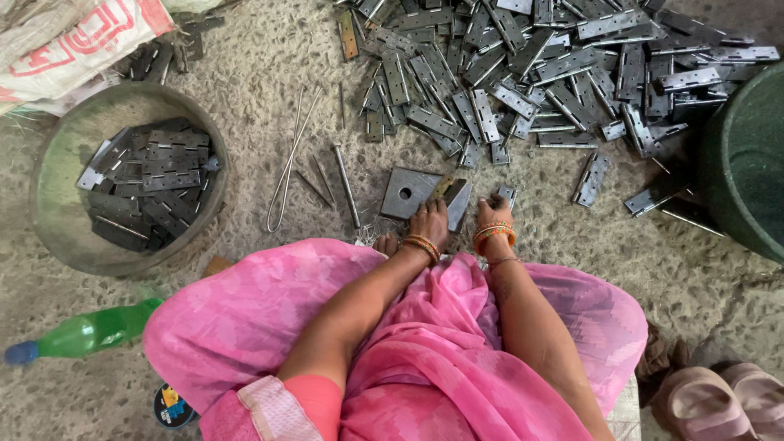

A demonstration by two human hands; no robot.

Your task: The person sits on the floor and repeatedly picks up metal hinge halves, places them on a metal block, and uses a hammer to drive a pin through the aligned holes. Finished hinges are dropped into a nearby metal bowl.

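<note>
I sit on the floor in pink clothing. My left hand (430,219) rests on a metal hinge (456,200) lying against a square steel plate with a hole (404,193). My right hand (493,214) touches a small hinge piece (506,194) on the floor just right of it; how firmly it grips is hidden. Both wrists carry orange bangles. A large heap of grey metal hinges (523,65) spreads across the floor beyond my hands. Several thin metal pins (345,184) lie left of the plate.
A round metal basin (57,204) at the left holds several stacked hinges. A bent wire (287,163) lies on the floor. A green plastic bottle (90,333) lies lower left, a dark green tub (747,155) at the right, a woven sack (65,41) top left, sandals (719,396) lower right.
</note>
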